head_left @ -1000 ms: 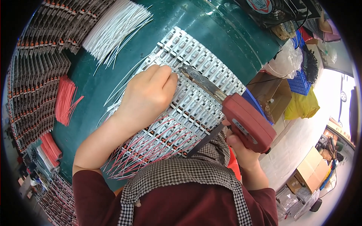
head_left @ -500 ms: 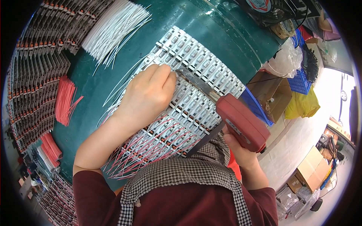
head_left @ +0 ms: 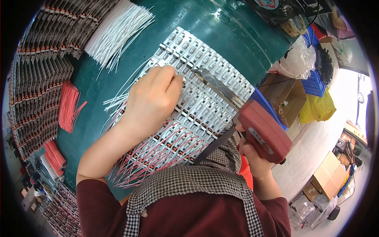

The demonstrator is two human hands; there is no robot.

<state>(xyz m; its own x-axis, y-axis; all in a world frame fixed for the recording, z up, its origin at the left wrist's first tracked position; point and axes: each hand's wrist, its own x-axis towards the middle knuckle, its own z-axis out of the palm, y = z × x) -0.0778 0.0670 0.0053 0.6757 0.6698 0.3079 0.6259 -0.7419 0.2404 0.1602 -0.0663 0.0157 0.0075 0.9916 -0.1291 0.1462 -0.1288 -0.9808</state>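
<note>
My left hand (head_left: 153, 98) is closed over the left part of a panel of joined white circuit modules (head_left: 215, 65), its fingertips pressed together at the board. White wires (head_left: 116, 102) stick out from under that hand toward the left; their grip inside the fingers is hidden. My right hand (head_left: 254, 158) is wrapped round the handle of a red soldering gun (head_left: 264, 130). Its long, dark metal shaft (head_left: 219, 89) reaches up and left over the modules, the tip a little right of my left fingertips. Red and white wires (head_left: 158, 150) hang off the nearer rows.
A bundle of white wires (head_left: 118, 33) and a red bundle (head_left: 69, 106) lie on the green table (head_left: 94, 94). Stacked module panels (head_left: 37, 87) line the left side. A cardboard box (head_left: 290, 94), a blue crate (head_left: 316, 85) and a yellow bag (head_left: 318, 108) stand at right.
The soldering gun and my right hand have moved right and slightly down, drawing the tip away from my left fingertips. More white wire ends show left of my left hand.
</note>
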